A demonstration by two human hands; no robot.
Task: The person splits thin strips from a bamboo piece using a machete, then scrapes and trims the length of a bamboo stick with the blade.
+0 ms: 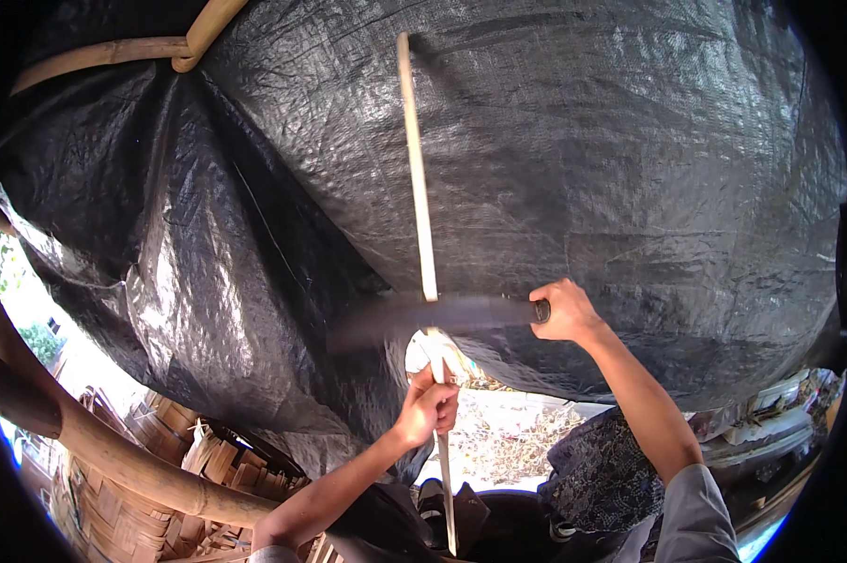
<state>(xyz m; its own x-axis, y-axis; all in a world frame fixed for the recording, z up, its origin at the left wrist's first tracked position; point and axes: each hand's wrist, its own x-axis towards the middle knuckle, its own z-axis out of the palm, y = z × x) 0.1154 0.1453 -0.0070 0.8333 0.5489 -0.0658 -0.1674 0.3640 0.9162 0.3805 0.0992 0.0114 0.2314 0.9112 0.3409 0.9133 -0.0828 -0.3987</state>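
My left hand (430, 405) is closed round a long, pale strip of split bamboo (418, 188), which stands nearly upright in front of me. Its lower end comes down between my feet. In my right hand (566, 311) is the dark handle of a machete (442, 314), the fingers wrapped round it. The broad blade reaches leftward across the strip just above my left hand and is smeared by motion. Whether its edge touches or cuts into the strip, I cannot tell.
A large black tarp (648, 169) hangs ahead. Thick bamboo poles (151, 479) run at the lower left and upper left. Woven bamboo pieces (114, 516) lie below left. A dark patterned cloth (603, 469) is by my right leg, with piled material (766, 422) farther right.
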